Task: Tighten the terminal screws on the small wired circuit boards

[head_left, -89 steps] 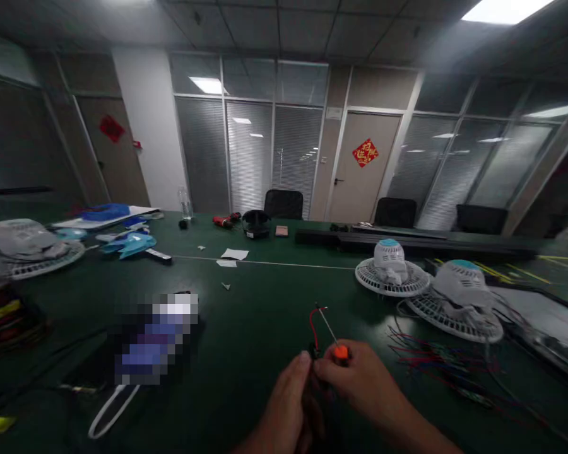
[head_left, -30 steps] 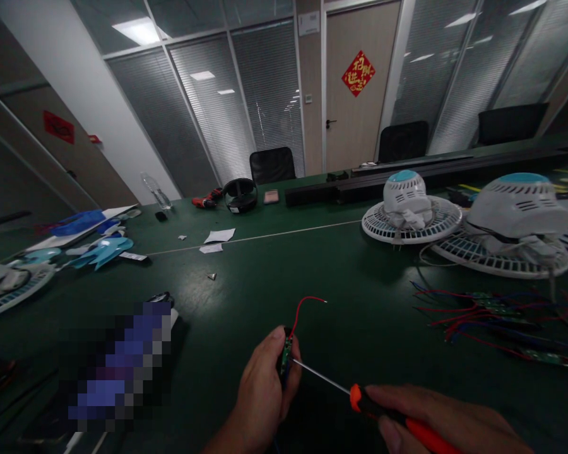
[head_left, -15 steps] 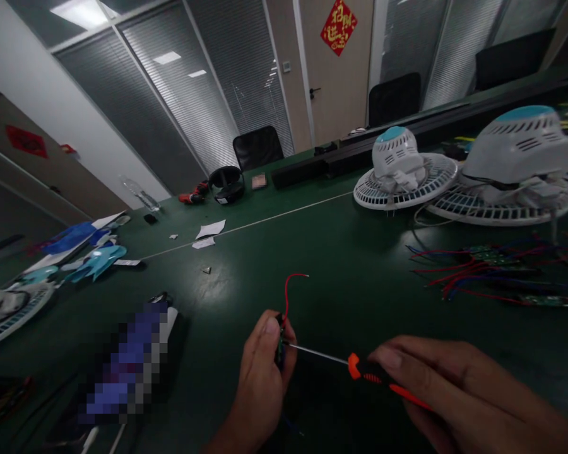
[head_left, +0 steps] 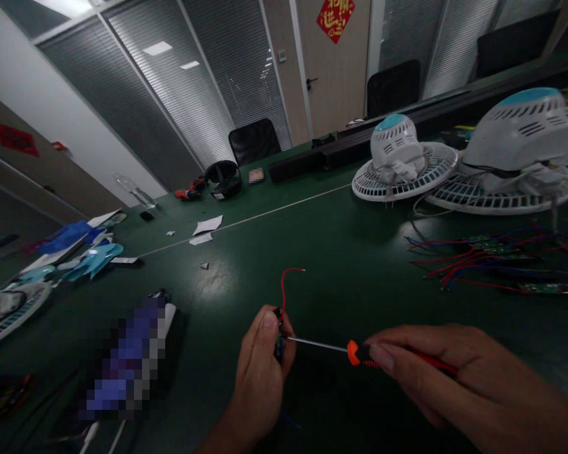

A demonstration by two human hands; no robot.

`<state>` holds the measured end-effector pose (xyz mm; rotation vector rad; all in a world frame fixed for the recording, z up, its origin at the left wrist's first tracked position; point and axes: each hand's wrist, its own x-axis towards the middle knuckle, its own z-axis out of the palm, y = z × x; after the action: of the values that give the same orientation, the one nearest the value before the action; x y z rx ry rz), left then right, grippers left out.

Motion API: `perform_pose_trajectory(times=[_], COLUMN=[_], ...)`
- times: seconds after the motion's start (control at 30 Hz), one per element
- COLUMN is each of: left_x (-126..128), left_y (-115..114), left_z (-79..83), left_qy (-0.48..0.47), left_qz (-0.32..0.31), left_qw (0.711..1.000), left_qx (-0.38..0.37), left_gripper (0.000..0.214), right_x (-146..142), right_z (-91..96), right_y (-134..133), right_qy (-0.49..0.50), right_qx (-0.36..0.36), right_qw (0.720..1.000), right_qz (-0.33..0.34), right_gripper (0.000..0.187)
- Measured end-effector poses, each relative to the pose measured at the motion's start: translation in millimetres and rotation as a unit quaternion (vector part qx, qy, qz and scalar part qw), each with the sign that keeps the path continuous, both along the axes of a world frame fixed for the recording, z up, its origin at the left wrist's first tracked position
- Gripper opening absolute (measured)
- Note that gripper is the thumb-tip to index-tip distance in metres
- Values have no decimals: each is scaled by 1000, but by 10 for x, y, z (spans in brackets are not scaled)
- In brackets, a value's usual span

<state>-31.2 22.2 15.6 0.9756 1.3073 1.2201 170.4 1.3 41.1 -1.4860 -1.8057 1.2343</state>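
Pinched between the thumb and fingers of my left hand (head_left: 260,372) is a small green circuit board (head_left: 279,343), mostly covered by the hand. A red wire (head_left: 284,291) rises from its top and bends right, and part of a blue wire (head_left: 291,419) shows below. My right hand (head_left: 454,378) is closed around the black and orange handle of a screwdriver (head_left: 319,344). The thin metal shaft points left, its tip at the board's right side; whether it touches a screw or terminal is too small to tell.
Several circuit boards with red and blue wires (head_left: 497,249) lie to the right on the green table (head_left: 246,252). Behind them sit two white fan heads (head_left: 402,170). A blurred-out device (head_left: 127,359) lies at left, paper scraps (head_left: 208,225) farther back.
My right hand has shifted slightly and turned on the handle, bringing the screwdriver nearer to level. The board stays in my left hand. The whole view has moved a little.
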Motion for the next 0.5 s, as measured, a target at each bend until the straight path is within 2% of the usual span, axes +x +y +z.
perform_pose_trajectory(times=[0.13, 0.5], left_x=[-4, 5], left_y=[5, 12], left_z=[-9, 2], left_qy=[6, -12], left_qz=[10, 15], left_qw=[1000, 1000], left_qx=[-7, -19], left_gripper=[28, 27], right_x=[-9, 2], right_z=[20, 1], right_y=[12, 2], right_qy=[-26, -64], right_qx=[69, 133], right_qw=[997, 989], right_qz=[3, 16], right_gripper=[34, 29])
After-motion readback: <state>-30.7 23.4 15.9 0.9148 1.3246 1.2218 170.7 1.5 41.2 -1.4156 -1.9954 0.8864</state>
